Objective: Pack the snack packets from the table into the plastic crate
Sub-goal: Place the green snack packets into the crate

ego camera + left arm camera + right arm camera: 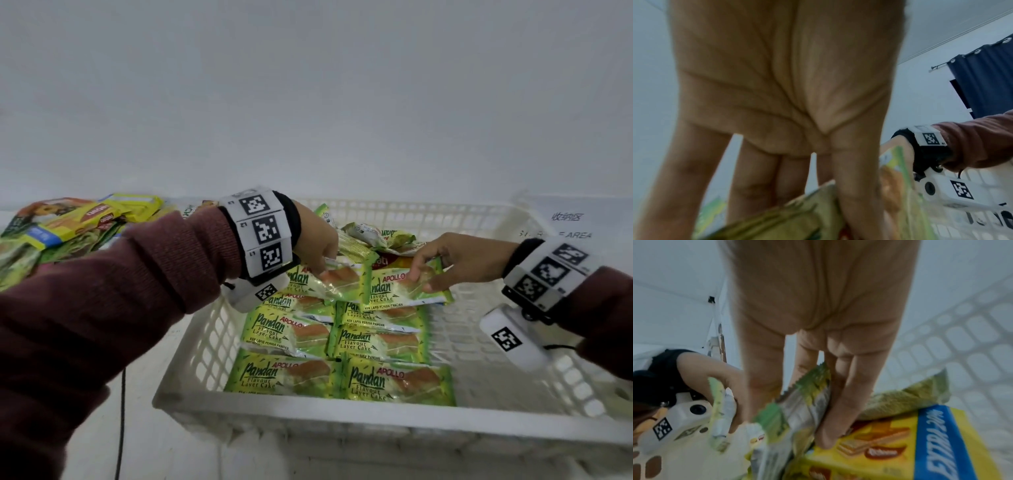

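Both hands are down inside the white plastic crate (342, 416) right now, which sits on the tabletop (144, 394) and runs off the bottom and right edges of the head view. The left hand (317, 241) comes in from nine o'clock and its fingers pinch the near edge of a green Pandan cake packet (334, 282), though the fingertips are tucked behind the wrapper and the wrist view is blurred by the palm filling the frame. The right hand (459, 260) reaches in from three o'clock, thumb on top and fingers under a second Pandan packet (399, 291), held just beside the first, at the far end of the rows. Toward six o'clock, six more Pandan packets (339, 356) lie flat in two columns on the crate floor, overlapping like shingles. At twelve o'clock a yellow wafer box (890, 451) is mostly buried under loose green packets; only the right wrist view shows its face. Outside the crate, at ten o'clock, a pile of unpacked snack packets (68, 222) waits on the tabletop, cut off by the left edge and partly hidden by the maroon sleeve (120, 291). A printed sign (565, 224) at two o'clock is too washed out to read.
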`<state>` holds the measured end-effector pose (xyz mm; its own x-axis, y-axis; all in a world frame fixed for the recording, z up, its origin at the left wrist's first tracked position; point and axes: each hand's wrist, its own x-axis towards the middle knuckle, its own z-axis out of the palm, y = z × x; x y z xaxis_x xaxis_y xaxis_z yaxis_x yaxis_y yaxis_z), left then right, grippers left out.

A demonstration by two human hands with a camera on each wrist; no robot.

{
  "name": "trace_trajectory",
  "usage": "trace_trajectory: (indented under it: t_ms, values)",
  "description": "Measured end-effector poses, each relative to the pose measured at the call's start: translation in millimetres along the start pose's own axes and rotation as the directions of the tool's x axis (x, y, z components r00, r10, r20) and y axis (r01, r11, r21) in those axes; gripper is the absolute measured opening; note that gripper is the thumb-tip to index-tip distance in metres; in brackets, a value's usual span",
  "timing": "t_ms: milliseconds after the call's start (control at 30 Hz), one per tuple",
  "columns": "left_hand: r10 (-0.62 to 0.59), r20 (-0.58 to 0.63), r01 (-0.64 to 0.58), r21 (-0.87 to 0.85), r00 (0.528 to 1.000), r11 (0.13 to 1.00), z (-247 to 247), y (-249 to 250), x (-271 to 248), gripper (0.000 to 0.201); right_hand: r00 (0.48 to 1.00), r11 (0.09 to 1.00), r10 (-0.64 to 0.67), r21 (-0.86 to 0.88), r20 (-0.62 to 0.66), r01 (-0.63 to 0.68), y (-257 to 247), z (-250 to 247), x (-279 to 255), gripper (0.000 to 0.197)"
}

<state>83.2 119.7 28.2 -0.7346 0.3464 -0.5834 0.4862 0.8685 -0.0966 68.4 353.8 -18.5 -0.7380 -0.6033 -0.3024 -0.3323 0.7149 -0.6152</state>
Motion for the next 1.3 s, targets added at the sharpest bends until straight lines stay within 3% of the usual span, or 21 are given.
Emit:
trace_trajectory:
  t_ms: [100,200,267,333,400,500,567,667,800,867,967,1033,1167,1300]
  values:
    - [-0.03,0.109,0.015,0.141,0.994,0.99,7,10,6,0.01,0.999,0.999,-0.032,-0.03,-0.024,0.031,4,3,3,0.023]
    - [-0.031,0.192,-0.036,0.339,0.981,0.94,16,17,12,0.02,0.999,0.999,-0.037,-0.037,-0.034,0.036,7,3,4,0.024]
    - [-0.015,0.217,-0.085,0.445,0.976,0.891,22,16,18,0.029,0.999,0.998,-0.034,-0.059,-0.034,0.032,9,4,7,0.026]
    - [-0.025,0.188,-0.072,0.49,0.982,0.869,27,17,19,0.021,0.999,0.995,-0.022,-0.101,-0.031,0.019,10,6,8,0.026]
    - [-0.033,0.156,-0.043,0.464,0.987,0.885,28,18,23,0.024,0.999,0.989,-0.017,-0.146,-0.04,0.011,11,9,10,0.028]
    - [-0.201,0.102,0.164,0.291,0.974,0.942,34,29,24,0.021,0.999,0.987,-0.031,-0.161,-0.036,0.025,9,14,10,0.032]
    - [-0.245,0.045,0.231,0.205,0.969,0.951,34,30,21,0.028,1.0,0.985,-0.028,-0.171,-0.004,0.027,7,19,11,0.033]
    - [-0.267,-0.021,0.266,0.17,0.964,0.949,34,28,17,0.027,0.999,0.98,-0.005,-0.201,0.034,0.012,3,25,11,0.029]
    - [-0.239,-0.003,0.237,0.143,0.971,0.961,36,27,9,0.025,0.996,0.956,0.051,-0.29,0.069,-0.029,-6,29,9,0.032]
    - [-0.24,0.021,0.236,0.105,0.971,0.966,39,27,4,0.027,0.997,0.926,0.048,-0.378,0.066,-0.019,-10,32,9,0.034]
    - [-0.181,0.067,0.178,0.04,0.981,0.983,47,27,2,0.058,0.996,0.816,0.063,-0.578,0.058,-0.018,-18,41,8,0.039]
    - [-0.164,0.124,0.153,0.097,0.979,0.983,55,31,3,0.066,0.997,0.72,0.059,-0.693,0.045,-0.011,-23,48,7,0.04]
    - [-0.139,0.187,0.083,0.281,0.972,0.956,64,40,4,0.057,0.998,0.557,0.033,-0.83,0.058,0.03,-30,61,8,0.048]
    - [-0.171,0.208,0.09,0.348,0.963,0.933,62,44,-2,0.046,0.996,0.554,0.007,-0.83,0.086,0.068,-28,62,10,0.056]
